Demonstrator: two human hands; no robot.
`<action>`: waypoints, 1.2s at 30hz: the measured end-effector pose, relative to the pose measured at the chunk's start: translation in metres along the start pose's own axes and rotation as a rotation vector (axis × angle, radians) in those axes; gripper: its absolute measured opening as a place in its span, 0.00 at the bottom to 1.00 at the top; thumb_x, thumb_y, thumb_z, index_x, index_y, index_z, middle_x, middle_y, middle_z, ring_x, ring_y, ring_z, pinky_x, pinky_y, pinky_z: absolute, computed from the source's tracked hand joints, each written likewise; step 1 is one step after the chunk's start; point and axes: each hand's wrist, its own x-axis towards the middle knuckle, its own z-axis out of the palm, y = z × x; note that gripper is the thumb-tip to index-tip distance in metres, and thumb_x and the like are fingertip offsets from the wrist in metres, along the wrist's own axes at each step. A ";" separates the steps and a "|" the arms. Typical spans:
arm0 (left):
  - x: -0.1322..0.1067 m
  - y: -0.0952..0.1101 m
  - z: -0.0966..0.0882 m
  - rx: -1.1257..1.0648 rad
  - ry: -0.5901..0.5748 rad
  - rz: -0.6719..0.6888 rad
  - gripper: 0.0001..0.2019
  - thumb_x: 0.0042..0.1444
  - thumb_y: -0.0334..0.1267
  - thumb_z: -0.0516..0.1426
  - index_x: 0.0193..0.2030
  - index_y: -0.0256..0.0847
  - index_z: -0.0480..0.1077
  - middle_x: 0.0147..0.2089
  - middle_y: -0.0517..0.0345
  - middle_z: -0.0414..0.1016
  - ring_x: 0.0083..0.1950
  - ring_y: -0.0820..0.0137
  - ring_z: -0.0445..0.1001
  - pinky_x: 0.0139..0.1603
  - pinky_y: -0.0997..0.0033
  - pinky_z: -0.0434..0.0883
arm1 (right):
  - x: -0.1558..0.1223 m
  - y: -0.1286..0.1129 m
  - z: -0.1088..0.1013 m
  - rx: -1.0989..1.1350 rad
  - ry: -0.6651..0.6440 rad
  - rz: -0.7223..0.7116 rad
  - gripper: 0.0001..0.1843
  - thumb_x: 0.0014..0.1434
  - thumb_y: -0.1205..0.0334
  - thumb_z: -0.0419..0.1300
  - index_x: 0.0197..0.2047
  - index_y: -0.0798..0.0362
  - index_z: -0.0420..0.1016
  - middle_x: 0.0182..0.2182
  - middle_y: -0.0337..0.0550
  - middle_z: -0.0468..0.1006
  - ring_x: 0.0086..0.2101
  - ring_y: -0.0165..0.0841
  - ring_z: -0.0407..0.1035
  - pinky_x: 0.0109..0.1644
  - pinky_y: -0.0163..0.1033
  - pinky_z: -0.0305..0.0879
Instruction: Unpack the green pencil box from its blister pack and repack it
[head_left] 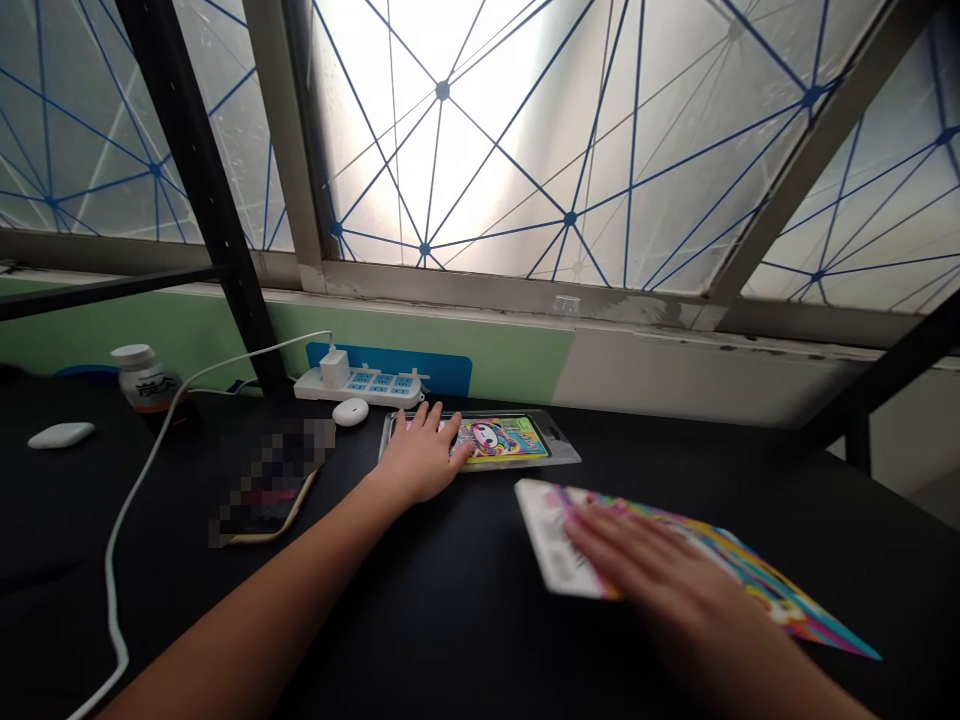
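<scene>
My left hand (420, 452) lies flat with fingers stretched out on the left end of a clear plastic case (559, 452) that holds a colourful cartoon picture (504, 438), near the back of the black table (420, 620). My right hand (637, 555) rests palm down, fingers extended and slightly blurred, on a colourful printed card (757, 570) lying flat at the right front. The card's near end has a white panel (546, 540).
A phone (266, 495) lies left of my left arm. Behind it are a white power strip (360, 385) with a charger and cable (120, 530), a small white case (350, 411), a bottle (150, 385), and another white object (61, 434). Black frame posts (202, 190) rise before the window.
</scene>
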 end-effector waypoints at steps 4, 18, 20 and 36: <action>-0.001 0.002 0.003 0.014 0.028 0.007 0.33 0.69 0.58 0.39 0.72 0.41 0.57 0.76 0.38 0.50 0.76 0.44 0.47 0.68 0.31 0.49 | 0.048 -0.066 0.021 0.195 -0.206 -0.199 0.30 0.68 0.56 0.55 0.70 0.51 0.61 0.63 0.52 0.70 0.59 0.50 0.69 0.57 0.52 0.72; -0.001 0.002 0.005 0.031 0.047 0.117 0.31 0.70 0.58 0.40 0.72 0.44 0.57 0.75 0.41 0.51 0.76 0.49 0.48 0.69 0.36 0.51 | 0.124 -0.045 0.057 0.454 -0.001 -0.104 0.17 0.71 0.62 0.47 0.44 0.55 0.78 0.41 0.48 0.81 0.43 0.38 0.73 0.52 0.44 0.68; -0.001 0.003 0.004 0.031 0.041 0.114 0.32 0.70 0.59 0.39 0.72 0.43 0.57 0.75 0.40 0.51 0.76 0.48 0.47 0.69 0.35 0.50 | 0.125 -0.021 0.052 0.310 0.072 -0.057 0.20 0.71 0.63 0.45 0.36 0.55 0.77 0.35 0.49 0.79 0.37 0.38 0.71 0.45 0.44 0.67; -0.002 0.004 0.006 0.056 0.115 0.142 0.32 0.70 0.59 0.39 0.72 0.43 0.56 0.76 0.42 0.51 0.76 0.47 0.47 0.68 0.36 0.53 | 0.121 0.090 0.064 0.306 -0.284 0.301 0.34 0.55 0.37 0.65 0.57 0.51 0.75 0.45 0.51 0.74 0.46 0.45 0.72 0.50 0.47 0.71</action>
